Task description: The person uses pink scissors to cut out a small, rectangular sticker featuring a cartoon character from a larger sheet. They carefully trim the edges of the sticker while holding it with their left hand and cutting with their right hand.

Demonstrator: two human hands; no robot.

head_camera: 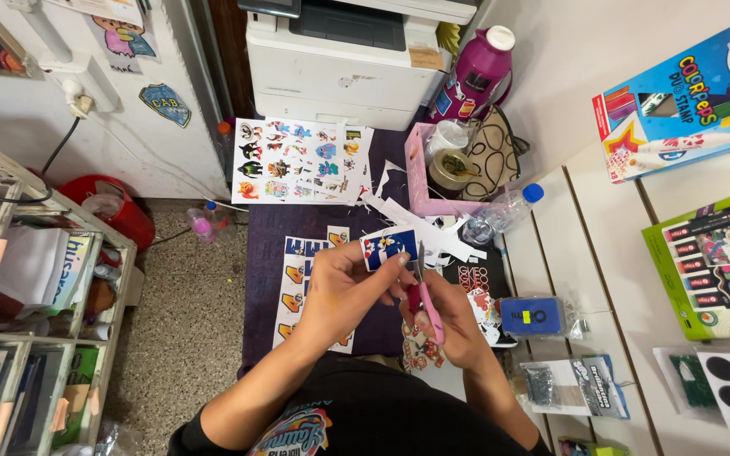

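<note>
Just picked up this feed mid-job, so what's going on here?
A person is cutting printed pictures with scissors. The left hand holds a small blue cartoon cutout, and the right hand works pink-handled scissors at its edge. A full sticker sheet and paper scraps lie on the dark table beyond.

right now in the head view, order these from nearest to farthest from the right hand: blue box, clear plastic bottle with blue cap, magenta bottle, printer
1. blue box, just right of the right hand, which holds pink scissors.
2. clear plastic bottle, up and right, lying on its side.
3. magenta bottle and printer, both at the far top; too close to call.
</note>
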